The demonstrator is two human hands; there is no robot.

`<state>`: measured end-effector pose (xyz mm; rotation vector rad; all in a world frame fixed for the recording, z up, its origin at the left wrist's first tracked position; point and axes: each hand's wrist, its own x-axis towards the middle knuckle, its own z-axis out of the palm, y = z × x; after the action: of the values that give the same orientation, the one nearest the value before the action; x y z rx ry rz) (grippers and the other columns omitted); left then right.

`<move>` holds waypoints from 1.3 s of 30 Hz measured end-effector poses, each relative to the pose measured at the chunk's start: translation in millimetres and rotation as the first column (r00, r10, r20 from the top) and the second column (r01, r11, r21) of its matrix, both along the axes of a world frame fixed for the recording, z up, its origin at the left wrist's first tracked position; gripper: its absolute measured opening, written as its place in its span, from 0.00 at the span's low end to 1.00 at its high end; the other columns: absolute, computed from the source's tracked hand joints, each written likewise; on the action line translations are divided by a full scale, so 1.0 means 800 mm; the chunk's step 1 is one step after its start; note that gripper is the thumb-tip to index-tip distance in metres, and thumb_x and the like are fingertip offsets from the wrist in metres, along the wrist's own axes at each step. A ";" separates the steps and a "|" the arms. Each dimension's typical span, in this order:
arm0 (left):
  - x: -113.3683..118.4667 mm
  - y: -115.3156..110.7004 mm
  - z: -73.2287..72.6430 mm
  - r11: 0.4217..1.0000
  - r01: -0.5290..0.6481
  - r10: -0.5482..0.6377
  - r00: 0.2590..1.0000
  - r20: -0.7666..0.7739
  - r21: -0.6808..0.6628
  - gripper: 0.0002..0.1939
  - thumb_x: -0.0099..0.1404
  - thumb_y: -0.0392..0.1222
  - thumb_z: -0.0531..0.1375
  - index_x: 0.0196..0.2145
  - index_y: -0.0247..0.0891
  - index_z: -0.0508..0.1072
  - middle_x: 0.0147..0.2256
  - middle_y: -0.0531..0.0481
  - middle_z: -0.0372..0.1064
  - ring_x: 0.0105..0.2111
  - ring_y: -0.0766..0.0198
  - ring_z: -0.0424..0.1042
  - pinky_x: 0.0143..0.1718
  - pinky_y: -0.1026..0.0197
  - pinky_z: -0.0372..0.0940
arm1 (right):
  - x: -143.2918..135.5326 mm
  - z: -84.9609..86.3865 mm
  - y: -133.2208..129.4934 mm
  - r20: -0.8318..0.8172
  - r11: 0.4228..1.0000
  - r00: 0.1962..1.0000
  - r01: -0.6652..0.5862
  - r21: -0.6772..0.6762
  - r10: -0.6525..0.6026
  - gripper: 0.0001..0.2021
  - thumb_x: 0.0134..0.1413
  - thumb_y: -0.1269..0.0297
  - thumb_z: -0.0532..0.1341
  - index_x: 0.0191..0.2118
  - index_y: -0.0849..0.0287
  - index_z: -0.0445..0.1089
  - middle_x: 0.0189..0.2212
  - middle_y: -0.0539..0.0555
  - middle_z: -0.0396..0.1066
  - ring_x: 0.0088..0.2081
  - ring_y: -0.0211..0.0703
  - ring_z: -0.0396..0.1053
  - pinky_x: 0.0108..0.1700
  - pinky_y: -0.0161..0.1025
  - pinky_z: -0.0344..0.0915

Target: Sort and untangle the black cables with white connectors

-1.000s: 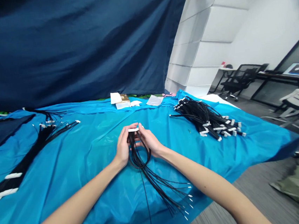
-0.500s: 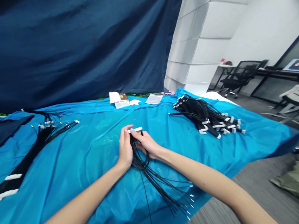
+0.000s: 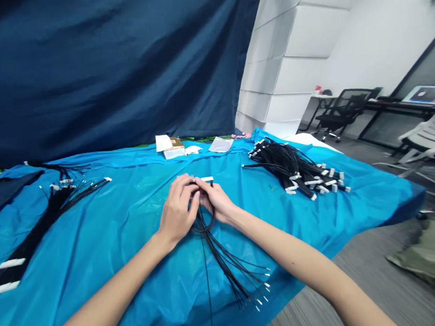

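Observation:
Thin black cables (image 3: 227, 264) with small white tips hang in a looped bundle over the blue cloth, below both hands. My right hand (image 3: 217, 199) is closed on the bundle near its white connector (image 3: 207, 179), which shows above the fingers. My left hand (image 3: 179, 205) has its fingers curled at the left side of the cable loop, thumb and fingertips touching it. One single cable dangles apart toward the bottom edge.
On the blue cloth (image 3: 129, 207), a black cable bundle (image 3: 39, 226) lies left and a pile of black cables (image 3: 290, 163) with white connectors right. A small box (image 3: 173, 147) and clear bag (image 3: 221, 144) sit behind. Chairs stand at right.
My left hand has turned over and shifted left, its back now facing up, fingers curled round the loop. The connector sits slightly higher and further right. The view has shifted slightly.

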<state>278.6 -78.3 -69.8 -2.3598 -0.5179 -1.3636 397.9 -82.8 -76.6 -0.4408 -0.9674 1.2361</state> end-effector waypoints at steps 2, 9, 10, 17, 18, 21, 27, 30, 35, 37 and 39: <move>0.000 -0.008 0.002 0.994 0.076 -0.064 0.987 -0.147 0.080 0.06 0.62 0.36 0.52 0.33 0.33 0.68 0.38 0.44 0.68 0.45 0.60 0.63 0.51 0.52 0.57 | 0.007 0.004 0.001 -0.006 1.000 1.000 0.011 -0.017 -0.012 0.12 0.45 0.58 0.63 0.31 0.64 0.71 0.26 0.52 0.73 0.26 0.33 0.68 0.29 0.30 0.64; 0.009 -0.021 -0.004 0.994 0.063 -0.022 0.924 -0.382 0.093 0.10 0.61 0.42 0.53 0.28 0.35 0.70 0.33 0.44 0.69 0.42 0.57 0.63 0.46 0.51 0.58 | 0.022 0.012 0.003 -0.025 0.998 0.999 0.041 -0.051 -0.042 0.12 0.54 0.61 0.55 0.35 0.67 0.69 0.31 0.59 0.74 0.31 0.39 0.72 0.37 0.36 0.69; 0.009 -0.020 -0.005 0.995 0.060 -0.024 0.917 -0.398 0.078 0.10 0.61 0.40 0.52 0.28 0.35 0.71 0.33 0.45 0.69 0.43 0.57 0.63 0.47 0.51 0.58 | 0.022 0.012 0.003 -0.026 0.997 0.998 0.051 -0.058 -0.053 0.12 0.55 0.62 0.55 0.35 0.67 0.69 0.31 0.59 0.74 0.31 0.39 0.72 0.36 0.36 0.69; 0.007 -0.018 -0.005 0.967 0.188 -0.230 0.936 -0.267 -0.173 0.08 0.64 0.38 0.51 0.33 0.36 0.69 0.33 0.47 0.69 0.38 0.62 0.65 0.43 0.57 0.60 | 0.027 0.012 0.008 0.011 0.991 0.994 0.105 -0.077 -0.105 0.13 0.55 0.60 0.55 0.34 0.66 0.69 0.30 0.58 0.74 0.29 0.37 0.71 0.32 0.32 0.67; 0.006 -0.018 -0.004 0.960 0.211 -0.248 0.946 -0.208 -0.187 0.07 0.64 0.38 0.51 0.33 0.36 0.68 0.33 0.47 0.69 0.37 0.63 0.65 0.42 0.59 0.60 | 0.027 0.012 0.009 0.014 0.990 0.993 0.116 -0.082 -0.115 0.13 0.54 0.60 0.55 0.34 0.66 0.69 0.30 0.58 0.74 0.28 0.37 0.71 0.32 0.32 0.66; 0.003 -0.018 0.003 0.958 0.233 -0.244 0.968 -0.050 -0.165 0.05 0.63 0.38 0.53 0.33 0.37 0.68 0.31 0.48 0.68 0.34 0.65 0.67 0.37 0.63 0.62 | 0.026 0.008 0.011 0.032 0.992 0.993 0.112 -0.062 -0.110 0.13 0.52 0.59 0.57 0.33 0.65 0.69 0.28 0.56 0.74 0.27 0.37 0.71 0.31 0.33 0.66; -0.017 -0.012 0.028 0.989 0.106 -0.126 0.972 0.198 0.107 0.01 0.59 0.37 0.58 0.30 0.38 0.68 0.28 0.50 0.66 0.30 0.66 0.66 0.31 0.64 0.61 | 0.013 -0.003 0.010 0.131 0.994 0.987 0.100 -0.049 -0.093 0.15 0.46 0.55 0.60 0.31 0.65 0.70 0.22 0.53 0.71 0.22 0.33 0.67 0.26 0.30 0.61; -0.033 -0.004 0.039 0.958 0.055 -0.087 0.991 0.102 0.280 0.08 0.61 0.36 0.54 0.26 0.39 0.69 0.25 0.50 0.65 0.27 0.67 0.63 0.29 0.63 0.60 | 0.006 -0.004 0.005 0.175 0.997 0.984 0.054 -0.046 -0.045 0.18 0.43 0.51 0.61 0.29 0.65 0.69 0.23 0.53 0.71 0.21 0.33 0.66 0.25 0.31 0.60; -0.040 0.009 0.042 0.937 0.061 0.065 0.938 -0.341 0.345 0.15 0.65 0.35 0.47 0.27 0.37 0.70 0.26 0.46 0.68 0.28 0.64 0.66 0.32 0.60 0.63 | 0.000 -0.009 0.005 0.229 0.998 0.973 0.050 -0.034 -0.041 0.20 0.41 0.48 0.60 0.24 0.64 0.67 0.19 0.51 0.68 0.20 0.33 0.64 0.26 0.32 0.60; -0.033 0.011 0.037 0.942 0.030 0.125 0.894 -0.430 0.335 0.15 0.64 0.32 0.45 0.36 0.33 0.71 0.35 0.41 0.70 0.38 0.60 0.68 0.39 0.58 0.64 | -0.002 -0.012 0.008 0.246 0.996 0.966 0.084 -0.028 -0.074 0.19 0.42 0.48 0.59 0.23 0.62 0.65 0.17 0.49 0.66 0.20 0.33 0.63 0.25 0.33 0.60; -0.026 0.014 0.030 0.956 0.001 0.144 0.870 -0.471 0.294 0.17 0.63 0.30 0.45 0.46 0.30 0.67 0.47 0.36 0.66 0.49 0.57 0.63 0.48 0.55 0.60 | -0.003 -0.015 0.010 0.266 0.994 0.958 0.111 -0.013 -0.104 0.18 0.43 0.48 0.58 0.23 0.61 0.64 0.16 0.48 0.65 0.19 0.33 0.62 0.24 0.33 0.60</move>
<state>257.8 -67.2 -45.8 -2.2912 -0.2354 -0.6989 395.2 -75.1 -88.2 -0.6851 -1.1382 1.1106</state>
